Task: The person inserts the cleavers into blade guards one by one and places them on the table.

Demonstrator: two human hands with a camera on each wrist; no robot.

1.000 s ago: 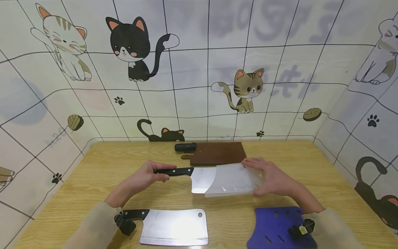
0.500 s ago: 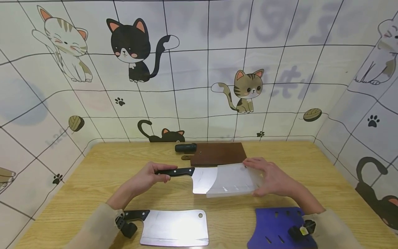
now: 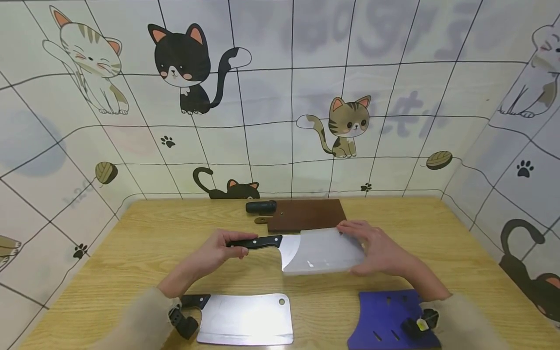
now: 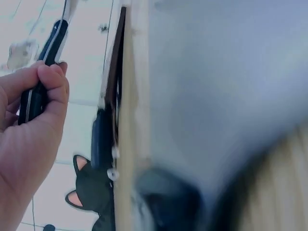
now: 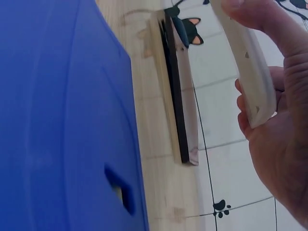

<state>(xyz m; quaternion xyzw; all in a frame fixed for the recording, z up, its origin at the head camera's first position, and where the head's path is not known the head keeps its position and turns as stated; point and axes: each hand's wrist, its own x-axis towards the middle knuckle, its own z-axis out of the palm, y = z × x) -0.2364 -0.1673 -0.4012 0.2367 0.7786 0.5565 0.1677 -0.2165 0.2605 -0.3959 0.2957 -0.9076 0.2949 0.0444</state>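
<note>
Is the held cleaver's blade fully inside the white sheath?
Only partly in: a strip of bare blade shows between its black handle and the white sheath.

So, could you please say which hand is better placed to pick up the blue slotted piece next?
Probably the right hand: the blue slotted piece lies nearer it, though that hand holds the white sheath. The left hand, gripping the black handle, is farther off.
</note>
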